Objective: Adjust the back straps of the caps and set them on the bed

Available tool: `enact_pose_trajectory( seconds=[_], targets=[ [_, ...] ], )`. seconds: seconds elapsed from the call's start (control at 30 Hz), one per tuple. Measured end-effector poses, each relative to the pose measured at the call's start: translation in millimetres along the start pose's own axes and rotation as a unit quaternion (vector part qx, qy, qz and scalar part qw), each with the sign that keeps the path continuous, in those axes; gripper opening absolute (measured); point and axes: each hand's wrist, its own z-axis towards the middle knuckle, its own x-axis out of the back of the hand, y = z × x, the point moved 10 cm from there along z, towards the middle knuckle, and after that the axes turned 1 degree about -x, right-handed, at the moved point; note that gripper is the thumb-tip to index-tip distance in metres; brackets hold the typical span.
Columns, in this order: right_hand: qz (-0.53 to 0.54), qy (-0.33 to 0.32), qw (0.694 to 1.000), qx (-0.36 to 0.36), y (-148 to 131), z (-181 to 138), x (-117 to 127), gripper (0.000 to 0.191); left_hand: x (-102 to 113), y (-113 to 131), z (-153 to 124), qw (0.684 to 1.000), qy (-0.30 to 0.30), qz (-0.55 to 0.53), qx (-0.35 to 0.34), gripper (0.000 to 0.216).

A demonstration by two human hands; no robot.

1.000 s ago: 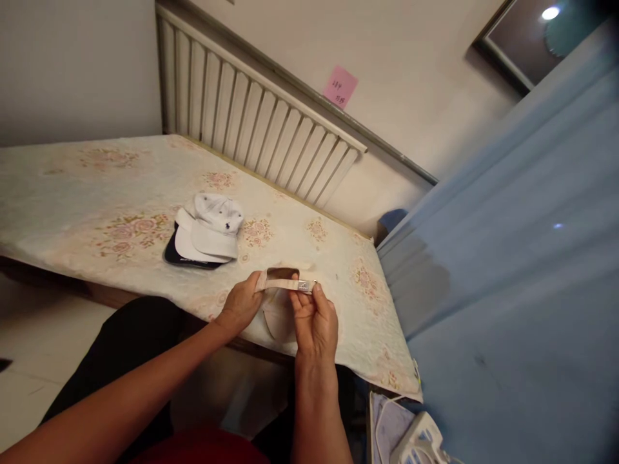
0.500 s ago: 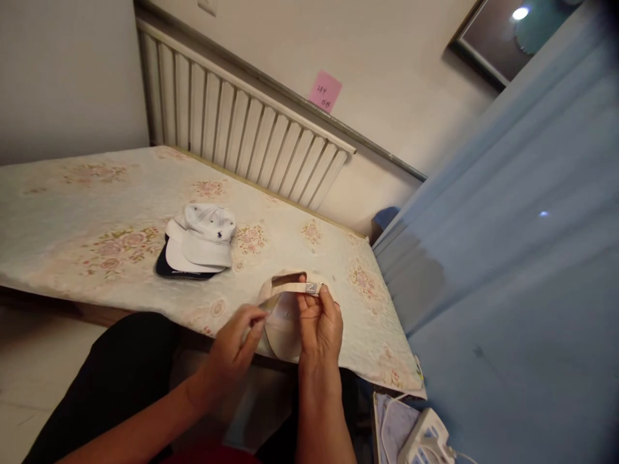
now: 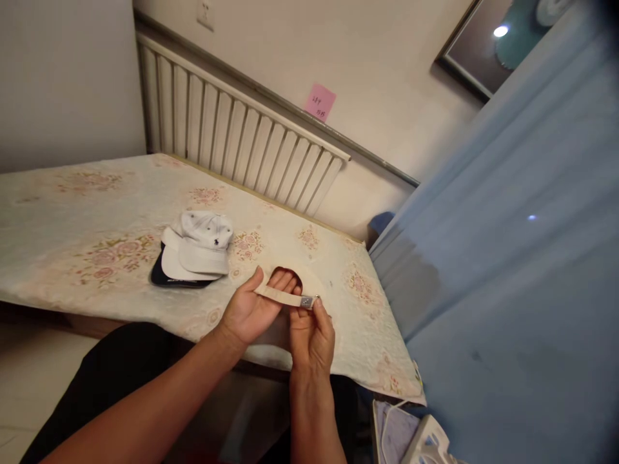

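A beige baseball cap (image 3: 315, 270) is in both my hands near the front edge of the bed, its rear opening and back strap turned up toward me. The fingers of my left hand (image 3: 251, 309) pass under the strap into the opening, and its thumb sits at the strap's left end. My right hand (image 3: 312, 338) pinches the strap's other end beside a small metal buckle (image 3: 306, 301). The cap's brim is mostly hidden below my hands. To the left lies a stack of caps, white ones (image 3: 203, 241) over a black-brimmed one (image 3: 167, 277).
A floral cover (image 3: 116, 206) spreads over the bed. Behind it, a radiator (image 3: 232, 129) runs along the wall, with a pink note (image 3: 320, 102) above. A blue curtain (image 3: 507, 258) hangs at the right. A white corded appliance (image 3: 428, 444) stands at lower right.
My left hand has moved from beside the cap to the strap, with its fingers now through the rear opening. My right hand keeps its pinch near the buckle.
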Motion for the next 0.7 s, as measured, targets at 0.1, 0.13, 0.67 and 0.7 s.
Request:
enact_pose_trajectory(
  seconds=[0.1, 0.13, 0.67, 0.7],
  targets=[
    [0.015, 0.002, 1.000, 0.004, 2.6, 1.7, 3.6, 0.029, 5.8, -0.2, 0.7, 1.000, 0.015, -0.006, 0.011, 0.044],
    [0.020, 0.005, 1.000, 0.001, 3.0, 2.7, 5.1, 0.029, 7.1, -1.4, -0.5, 1.000, 0.012, -0.010, 0.016, 0.046],
    [0.009, -0.007, 1.000, -0.014, 0.9, -3.4, 4.3, 0.035, 18.1, -3.6, -3.7, 1.000, -0.019, 0.001, 0.017, 0.053],
    [0.007, -0.009, 1.000, -0.021, 3.3, -4.9, 2.5, 0.038, 18.8, -2.7, -4.2, 1.000, -0.015, 0.004, 0.015, 0.053]
  ],
)
